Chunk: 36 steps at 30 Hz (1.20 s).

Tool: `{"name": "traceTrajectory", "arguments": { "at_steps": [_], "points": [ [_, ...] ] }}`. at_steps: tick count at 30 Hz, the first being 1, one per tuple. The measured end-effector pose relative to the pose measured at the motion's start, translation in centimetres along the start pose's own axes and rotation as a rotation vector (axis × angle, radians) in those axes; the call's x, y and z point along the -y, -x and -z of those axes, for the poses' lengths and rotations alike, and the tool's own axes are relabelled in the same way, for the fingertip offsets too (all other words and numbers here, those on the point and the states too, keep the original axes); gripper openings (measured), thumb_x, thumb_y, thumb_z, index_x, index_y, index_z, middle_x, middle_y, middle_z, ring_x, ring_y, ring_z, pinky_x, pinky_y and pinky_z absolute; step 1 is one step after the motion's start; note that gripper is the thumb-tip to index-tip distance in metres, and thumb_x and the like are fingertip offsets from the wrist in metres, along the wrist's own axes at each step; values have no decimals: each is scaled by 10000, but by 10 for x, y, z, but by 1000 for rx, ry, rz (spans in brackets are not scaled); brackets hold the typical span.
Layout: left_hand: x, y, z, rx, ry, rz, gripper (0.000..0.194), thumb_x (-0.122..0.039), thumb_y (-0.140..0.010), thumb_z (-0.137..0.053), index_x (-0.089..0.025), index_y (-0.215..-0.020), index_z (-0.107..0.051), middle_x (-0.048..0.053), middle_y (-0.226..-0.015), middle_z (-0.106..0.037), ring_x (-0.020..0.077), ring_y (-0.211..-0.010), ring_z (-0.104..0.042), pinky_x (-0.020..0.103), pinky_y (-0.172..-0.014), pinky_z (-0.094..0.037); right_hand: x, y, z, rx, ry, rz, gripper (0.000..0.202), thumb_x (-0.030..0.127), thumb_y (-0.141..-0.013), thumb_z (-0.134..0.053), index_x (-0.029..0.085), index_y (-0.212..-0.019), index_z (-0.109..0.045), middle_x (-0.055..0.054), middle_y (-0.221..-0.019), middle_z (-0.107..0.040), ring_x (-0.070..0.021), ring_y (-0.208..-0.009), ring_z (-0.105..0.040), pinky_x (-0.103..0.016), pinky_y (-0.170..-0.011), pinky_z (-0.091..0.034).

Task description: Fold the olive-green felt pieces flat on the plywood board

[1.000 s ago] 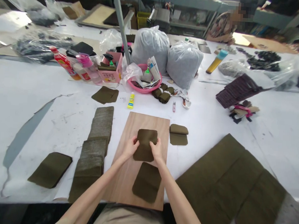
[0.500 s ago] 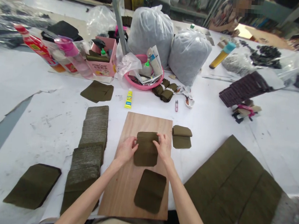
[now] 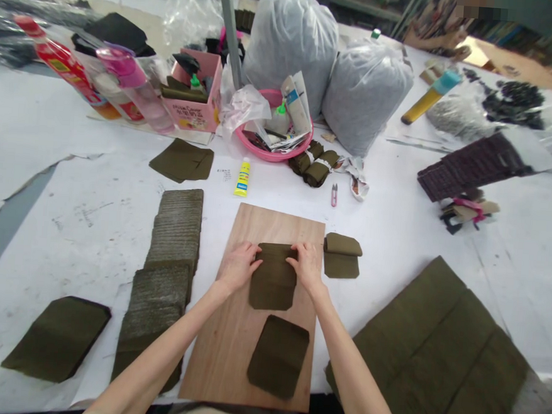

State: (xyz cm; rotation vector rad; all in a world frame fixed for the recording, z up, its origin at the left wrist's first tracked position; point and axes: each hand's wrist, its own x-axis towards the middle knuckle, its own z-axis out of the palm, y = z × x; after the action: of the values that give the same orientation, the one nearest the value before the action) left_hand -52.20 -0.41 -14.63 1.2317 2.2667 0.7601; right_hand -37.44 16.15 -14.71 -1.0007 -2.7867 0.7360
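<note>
**Olive cloth panel (image 3: 273,285) lying on a wooden board (image 3: 216,354)**

Seen from above, a person's bare forearms reach up from the bottom of the frame. The panel lies just below the centre, roughly square. The left hand (image 3: 240,266) is at its upper left edge and the right hand (image 3: 308,265) at its upper right edge, fingertips touching the cloth near the top corners. On each hand, thumb and forefinger look slightly parted; whether either grip pinches the cloth, I cannot tell.

Nearer the bottom edge, a second olive panel (image 3: 278,357) lies slightly turned on the same board. Left of the board, a long overlapping stack of olive pieces (image 3: 176,225) runs down the white surface (image 3: 388,221). Just right of the board is a folded olive piece (image 3: 342,257); a large olive sheet (image 3: 436,350) fills the lower right.

Above the board lie a yellow tube (image 3: 242,178) and small pink snips (image 3: 334,196). Higher still, a pink basin (image 3: 274,156) holds papers and a green-capped bottle (image 3: 279,120).
</note>
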Motion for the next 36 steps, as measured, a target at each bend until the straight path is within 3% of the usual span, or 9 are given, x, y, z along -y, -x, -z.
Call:
{"name": "traceTrajectory", "arguments": {
  "at_steps": [7, 12, 16, 23, 30, 36],
  "points": [
    [-5, -1, 1, 9, -46, 18, 203, -196, -800, -623, -188, -999, -583, 66, -967, -592, 224, -865, -573, 322, -749, -435, 0, -8, 3, 98, 8, 17, 104, 220, -756, -685, 212, -755, -581, -24, -814, -557, -195, -777, -490, -308, -668, -372],
    [-11, 0, 5, 15, -77, 14, 218, -184, -806, -615, -192, -1023, -589, 69, -980, -574, 236, -904, -558, 332, -773, -424, 13, -1, 12, -5, 102, 33, 150, 213, -781, -659, 213, -908, -580, -63, -938, -576, -238, -885, -496, -348, -738, -389],
    [-8, 0, 5, 11, -64, -15, 206, -187, -808, -609, -199, -1014, -594, 63, -981, -581, 225, -896, -563, 325, -775, -434, 30, 12, 13, -10, 62, 57, 150, 195, -844, -572, 222, -990, -591, -82, -1000, -597, -258, -979, -507, -400, -836, -387],
    [3, -19, 11, -54, -13, 1, 119, -191, -859, -517, -193, -921, -618, 50, -896, -623, 188, -822, -588, 283, -723, -435, 46, 42, -16, 78, -52, 297, 414, 146, -829, -589, 232, -1231, -538, -92, -1357, -489, -255, -1299, -382, -445, -1056, -314],
    [10, -49, 24, 140, -96, 84, 51, -243, -821, -590, -211, -838, -626, 0, -778, -663, 144, -703, -588, 235, -606, -379, 47, 44, -23, 40, 58, 339, 367, 160, -806, -642, 213, -1164, -587, -94, -1320, -526, -252, -1260, -441, -451, -1052, -356],
    [9, -58, 26, 197, -154, 136, 68, -272, -813, -605, -212, -824, -635, -4, -766, -684, 139, -692, -596, 228, -587, -353, 45, 44, -28, 65, 62, 395, 337, 136, -834, -593, 196, -1166, -584, -92, -1283, -552, -242, -1248, -458, -427, -1050, -392]
  ]
}}
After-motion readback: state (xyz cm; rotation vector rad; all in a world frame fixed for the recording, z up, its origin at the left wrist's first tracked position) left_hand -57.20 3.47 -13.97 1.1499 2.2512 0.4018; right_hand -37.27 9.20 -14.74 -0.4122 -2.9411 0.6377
